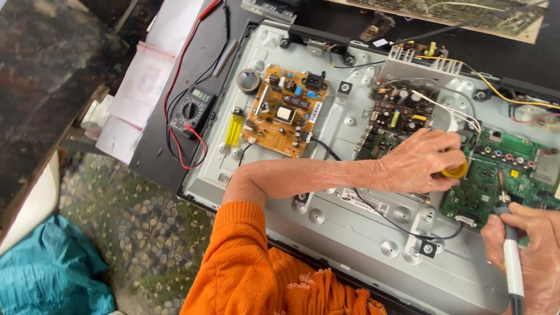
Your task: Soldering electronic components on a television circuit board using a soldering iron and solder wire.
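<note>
Electronics repair workshop: opened television chassis [361, 233] is lying on the worktop [157, 146], multimeter [191, 111] sitting just beside it, circuit boards [286, 111] showing inside.

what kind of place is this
Likely an electronics repair bench: an opened television back with bare circuit boards, a multimeter beside it, and a soldering iron in the right hand.

Left hand [421, 161] curled, arm outstretched, right hand [528, 248] clenched
</note>
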